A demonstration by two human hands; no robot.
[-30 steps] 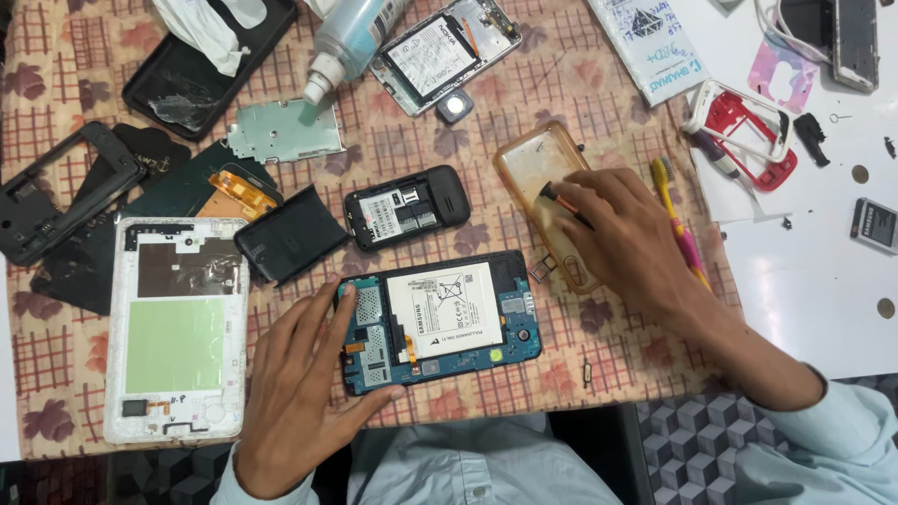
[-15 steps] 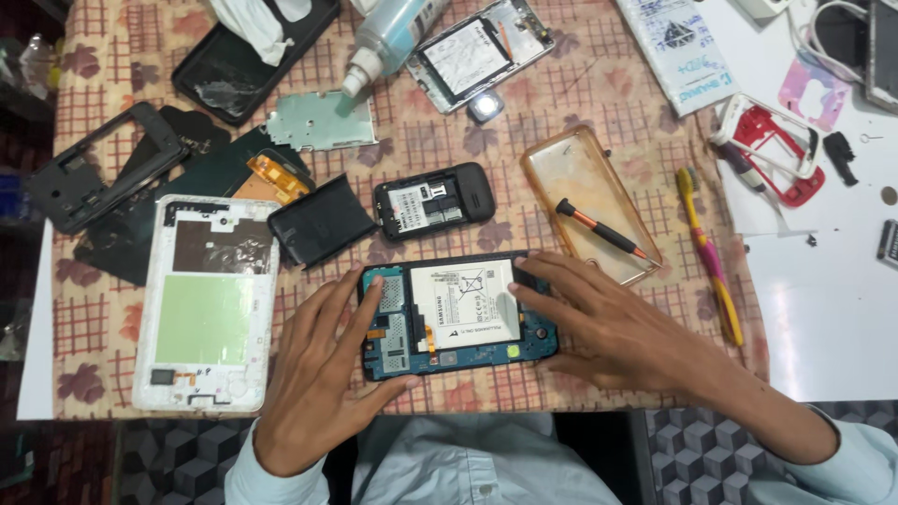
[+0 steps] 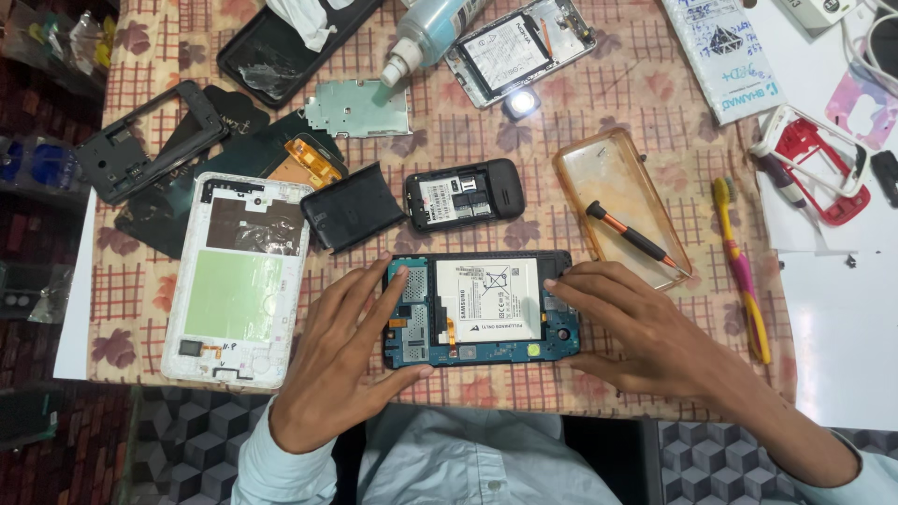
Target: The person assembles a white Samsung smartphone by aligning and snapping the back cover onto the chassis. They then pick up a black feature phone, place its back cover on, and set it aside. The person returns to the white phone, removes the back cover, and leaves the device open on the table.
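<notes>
Your left hand [image 3: 348,360] and right hand [image 3: 644,327] lie flat with fingers spread on each end of the opened phone [image 3: 479,309], pressing not clamping. It lies on the checked cloth of the counter [image 3: 617,122], blue board and smooth white battery [image 3: 487,299] showing. A clear soft case [image 3: 608,187] holds a thin screwdriver [image 3: 629,234] nearby.

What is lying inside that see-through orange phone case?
Inside the clear orange phone case lies a small screwdriver with a black and orange handle. The checked tablecloth shows through it; nothing else is inside.
</notes>
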